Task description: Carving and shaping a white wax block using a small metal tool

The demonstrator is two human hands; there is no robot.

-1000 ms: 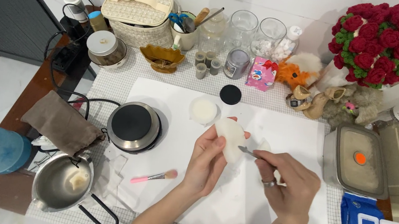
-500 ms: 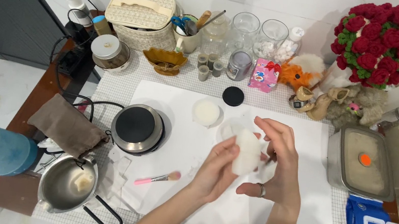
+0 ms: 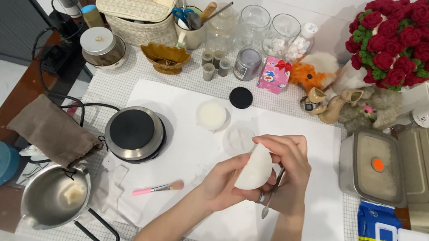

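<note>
Centre of the frame: our left hand (image 3: 221,177) cups a white rounded wax piece (image 3: 254,168) from below, thumb and fingers closed around it, lifting it clear of the white paper sheet (image 3: 183,105). Our right hand (image 3: 288,169) curls over its top edge to steady it, while pinching a thin metal tool (image 3: 273,192) that hangs point-down, likely kept ready. To the left sit the small hot plate (image 3: 134,132) and a pink brush (image 3: 157,188); the steel pouring pot (image 3: 55,196) waits lower left.
</note>
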